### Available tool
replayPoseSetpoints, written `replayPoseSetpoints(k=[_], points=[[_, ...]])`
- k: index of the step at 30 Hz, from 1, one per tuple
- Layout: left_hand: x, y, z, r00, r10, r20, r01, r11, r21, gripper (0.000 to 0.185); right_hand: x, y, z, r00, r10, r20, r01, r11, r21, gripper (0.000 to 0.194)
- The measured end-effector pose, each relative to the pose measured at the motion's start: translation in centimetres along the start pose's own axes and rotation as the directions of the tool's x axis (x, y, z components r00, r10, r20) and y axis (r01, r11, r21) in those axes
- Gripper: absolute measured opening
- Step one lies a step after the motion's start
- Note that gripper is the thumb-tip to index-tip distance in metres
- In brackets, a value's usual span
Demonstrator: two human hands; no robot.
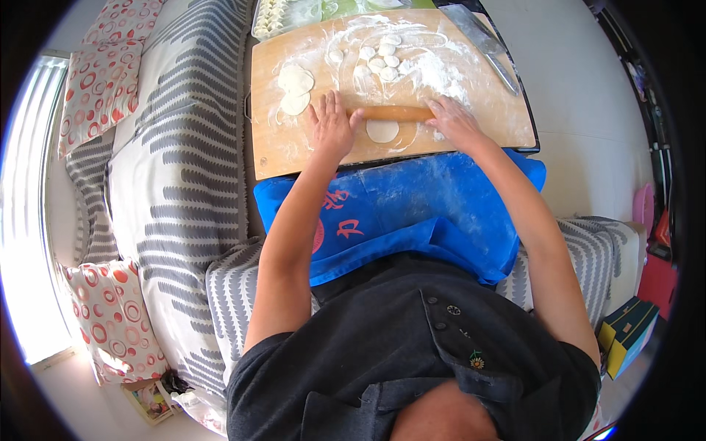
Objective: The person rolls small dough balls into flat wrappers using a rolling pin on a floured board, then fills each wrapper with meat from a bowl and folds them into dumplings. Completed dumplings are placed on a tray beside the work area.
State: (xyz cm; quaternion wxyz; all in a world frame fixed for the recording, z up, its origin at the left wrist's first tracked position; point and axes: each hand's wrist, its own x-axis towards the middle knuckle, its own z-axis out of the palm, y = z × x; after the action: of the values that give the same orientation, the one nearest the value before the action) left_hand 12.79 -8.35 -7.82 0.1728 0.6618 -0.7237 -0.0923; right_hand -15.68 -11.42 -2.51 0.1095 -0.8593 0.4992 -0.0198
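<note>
A wooden rolling pin [397,113] lies across the floured wooden board [300,151]. My left hand [334,124] lies over its left end, fingers stretched forward and thumb on the pin. The right end is under the fingers of my right hand [453,122]. Just on my side of the pin shows a round dough wrapper [383,132], its far edge hidden by the pin. Several flattened dough pieces [377,65] lie beyond, with a single piece [335,55] to their left. Rolled wrappers [295,82] overlap left of my left hand.
A cleaver [482,41] lies at the board's far right corner. Loose flour [438,71] covers the board's right half. A plastic container [273,19] of shaped dumplings stands beyond the far left edge. A blue apron [408,193] covers my lap, and a striped-covered sofa [187,138] is at left.
</note>
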Motion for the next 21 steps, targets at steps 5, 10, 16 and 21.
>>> replayPoseSetpoints(k=[5, 10, 16, 21], points=[[-8.4, 1.5, -2.3, 0.992, 0.123, 0.038, -0.123, 0.992, -0.003, 0.069, -5.7, -0.6, 1.7, 0.996, -0.063, -0.064, 0.051, 0.984, -0.169, 0.051], [-6.3, 0.7, -1.5, 0.977, -0.108, -0.182, 0.061, 0.967, -0.249, 0.067, -3.7, -3.2, 0.6, 0.993, -0.102, -0.062, 0.109, 0.987, 0.119, 0.048], [-0.3, 3.3, 1.4, 0.927, -0.260, -0.271, 0.162, 0.927, -0.338, 0.020, -1.7, 0.8, 1.8, 0.927, 0.356, -0.120, -0.190, 0.720, 0.668, 0.041], [1.3, 3.9, 2.2, 0.971, -0.209, -0.119, 0.183, 0.963, -0.200, 0.015, -1.9, 2.5, 3.2, 0.873, 0.487, -0.027, -0.198, 0.404, 0.893, 0.031]])
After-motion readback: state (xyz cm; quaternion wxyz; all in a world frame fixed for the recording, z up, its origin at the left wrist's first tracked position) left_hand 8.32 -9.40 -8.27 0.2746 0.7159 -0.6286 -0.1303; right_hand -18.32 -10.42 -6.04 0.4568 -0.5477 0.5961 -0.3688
